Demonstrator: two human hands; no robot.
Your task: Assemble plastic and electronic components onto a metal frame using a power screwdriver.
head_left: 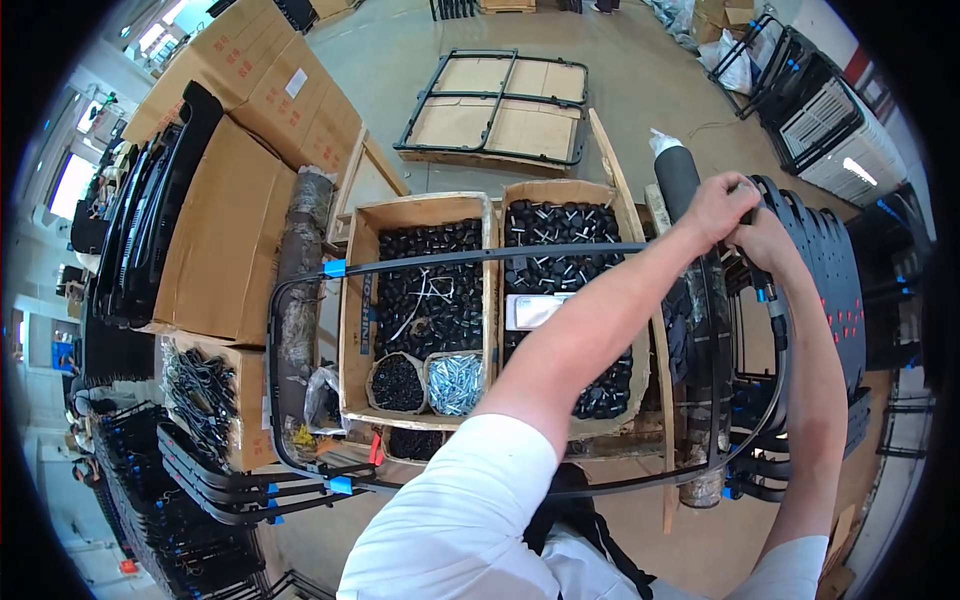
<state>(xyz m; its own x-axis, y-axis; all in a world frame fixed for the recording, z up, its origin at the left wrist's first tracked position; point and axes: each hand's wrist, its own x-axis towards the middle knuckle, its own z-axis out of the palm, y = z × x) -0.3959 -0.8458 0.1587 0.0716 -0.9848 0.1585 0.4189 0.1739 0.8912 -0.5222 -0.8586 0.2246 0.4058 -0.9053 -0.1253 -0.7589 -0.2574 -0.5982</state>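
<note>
Leaning both arms over to the right, the person has the left hand and right hand bunched close together at the far right end of a black tubular frame. Fingers on both look curled in, nothing spread wide, but honestly can't tell what's pinched between them, since the knuckles hide it. Just under the right hand there's a dark piece with a blue band, and a fitting below it; can't make out if that's a tool or part of the frame.

As for the frame, it's lying across two wooden boxes, rounded corners on the left, bits of blue tape on it. The left box is loaded with black knobs, plus a tub of silver screws and a tub of small black parts side by side at the near end. The right box has more black pieces with metal stems, and a pale rectangular thing sits on top, partly behind the left forearm. Off to the right of the hands stand some dark panels, and beyond the boxes another frame lies on cardboard on the floor.
</note>
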